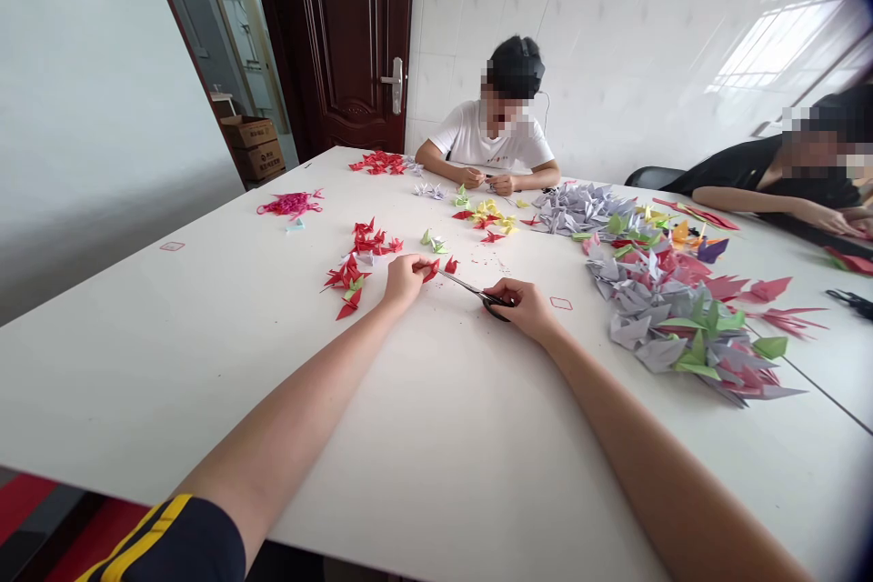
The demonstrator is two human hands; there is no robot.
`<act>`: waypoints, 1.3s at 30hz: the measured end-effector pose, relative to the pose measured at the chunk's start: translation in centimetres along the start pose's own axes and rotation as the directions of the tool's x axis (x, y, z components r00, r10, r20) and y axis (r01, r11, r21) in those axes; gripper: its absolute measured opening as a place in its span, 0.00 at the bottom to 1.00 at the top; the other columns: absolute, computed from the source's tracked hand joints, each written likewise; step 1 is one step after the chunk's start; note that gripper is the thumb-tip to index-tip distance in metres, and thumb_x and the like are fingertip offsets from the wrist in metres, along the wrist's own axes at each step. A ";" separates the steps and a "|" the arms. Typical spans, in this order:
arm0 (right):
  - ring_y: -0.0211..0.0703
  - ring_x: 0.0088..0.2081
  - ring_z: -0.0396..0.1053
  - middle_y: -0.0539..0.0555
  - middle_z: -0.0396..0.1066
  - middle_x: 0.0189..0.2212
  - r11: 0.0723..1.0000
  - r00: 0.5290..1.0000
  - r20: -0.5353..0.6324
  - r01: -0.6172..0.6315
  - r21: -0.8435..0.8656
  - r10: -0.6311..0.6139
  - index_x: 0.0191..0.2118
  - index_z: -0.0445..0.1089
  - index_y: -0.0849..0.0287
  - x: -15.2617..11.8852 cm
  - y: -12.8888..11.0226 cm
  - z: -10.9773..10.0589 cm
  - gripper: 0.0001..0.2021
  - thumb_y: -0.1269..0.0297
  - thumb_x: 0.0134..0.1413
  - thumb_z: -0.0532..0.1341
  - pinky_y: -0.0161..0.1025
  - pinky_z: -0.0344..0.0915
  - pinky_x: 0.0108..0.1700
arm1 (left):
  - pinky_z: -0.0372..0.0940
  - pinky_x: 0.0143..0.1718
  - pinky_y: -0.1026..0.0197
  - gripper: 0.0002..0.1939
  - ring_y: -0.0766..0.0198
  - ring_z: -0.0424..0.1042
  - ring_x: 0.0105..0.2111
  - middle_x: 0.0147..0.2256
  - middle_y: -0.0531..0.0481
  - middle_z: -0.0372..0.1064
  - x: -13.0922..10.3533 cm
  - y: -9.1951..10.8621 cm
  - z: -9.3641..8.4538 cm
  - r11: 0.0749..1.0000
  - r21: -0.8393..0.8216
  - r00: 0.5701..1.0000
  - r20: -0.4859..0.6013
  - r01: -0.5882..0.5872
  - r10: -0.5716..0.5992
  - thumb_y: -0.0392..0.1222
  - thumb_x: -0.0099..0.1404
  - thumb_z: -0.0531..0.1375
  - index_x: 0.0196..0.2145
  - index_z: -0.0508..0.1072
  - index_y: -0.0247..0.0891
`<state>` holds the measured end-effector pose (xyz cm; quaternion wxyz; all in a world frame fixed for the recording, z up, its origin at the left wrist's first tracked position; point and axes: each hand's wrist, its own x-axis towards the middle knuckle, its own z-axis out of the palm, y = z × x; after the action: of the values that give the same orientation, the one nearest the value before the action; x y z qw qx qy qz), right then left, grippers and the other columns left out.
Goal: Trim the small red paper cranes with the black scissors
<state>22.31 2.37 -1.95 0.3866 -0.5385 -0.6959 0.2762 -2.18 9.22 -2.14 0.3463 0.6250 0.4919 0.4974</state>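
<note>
Over the middle of the white table, my left hand (407, 278) is closed on a small red folded paper piece (430, 270). My right hand (522, 305) grips the black handles of scissors (469, 287), whose blades point left and reach the red piece. Another red paper piece (451, 265) lies just behind the blade tips. Left of my left hand sit red paper cranes (346, 274), one with a green part. Green and white cranes (435, 242) lie behind it. Tiny red scraps dot the tabletop.
A large heap of grey, pink and green paper cranes (672, 309) spreads on the right. Pink string (290, 203) lies at the back left. Two people sit at the table (170, 336), one opposite in a white shirt (501, 136), one at the far right.
</note>
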 end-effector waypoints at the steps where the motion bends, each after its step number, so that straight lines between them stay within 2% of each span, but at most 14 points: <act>1: 0.42 0.30 0.64 0.53 0.75 0.29 1.000 1.000 0.000 0.003 -0.006 -0.003 0.36 0.78 0.57 0.0 0.0 0.0 0.15 0.55 0.42 0.66 0.38 0.59 0.32 | 0.69 0.40 0.59 0.04 0.60 0.77 0.34 0.32 0.47 0.79 0.0 0.0 0.0 1.000 -0.004 1.000 0.004 0.003 -0.003 0.34 0.57 0.63 0.30 0.80 0.36; 10: 0.43 0.29 0.64 0.53 0.75 0.28 1.000 1.000 0.016 0.012 -0.026 -0.012 0.36 0.77 0.58 -0.1 -0.6 0.2 0.15 0.54 0.43 0.67 0.39 0.61 0.33 | 0.70 0.37 0.61 0.06 0.62 0.76 0.32 0.31 0.46 0.78 0.2 -0.5 0.2 0.994 -0.108 0.996 0.076 -0.035 0.044 0.33 0.58 0.63 0.34 0.78 0.36; 17: 0.42 0.31 0.65 0.52 0.76 0.31 1.000 1.000 0.017 0.020 -0.007 -0.019 0.36 0.75 0.57 -0.4 -1.3 1.2 0.12 0.59 0.43 0.65 0.38 0.62 0.35 | 0.67 0.35 0.62 0.15 0.62 0.76 0.31 0.30 0.49 0.77 0.2 -0.6 0.1 0.989 -0.147 0.989 0.140 -0.018 0.039 0.33 0.55 0.63 0.42 0.75 0.36; 29: 0.41 0.30 0.63 0.51 0.74 0.29 0.999 1.000 -0.002 0.002 -0.053 -0.003 0.36 0.73 0.56 -0.4 -1.4 2.0 0.13 0.56 0.43 0.64 0.38 0.60 0.33 | 0.65 0.34 0.62 0.17 0.65 0.72 0.27 0.27 0.51 0.75 -0.2 0.3 -0.1 0.981 -0.192 0.990 0.134 -0.021 0.048 0.32 0.54 0.64 0.43 0.74 0.35; 39: 0.40 0.28 0.62 0.49 0.70 0.26 0.998 1.000 -0.004 0.008 -0.069 -0.008 0.36 0.72 0.56 -0.5 -1.7 2.1 0.14 0.56 0.43 0.63 0.37 0.59 0.31 | 0.67 0.34 0.62 0.17 0.64 0.74 0.29 0.28 0.50 0.75 -0.2 0.2 -0.2 0.979 -0.205 0.990 0.131 -0.019 0.046 0.32 0.55 0.64 0.44 0.73 0.36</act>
<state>19.68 1.48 -1.87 0.3703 -0.5493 -0.7063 0.2496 -2.30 8.94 -1.96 0.4327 0.6266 0.4036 0.5072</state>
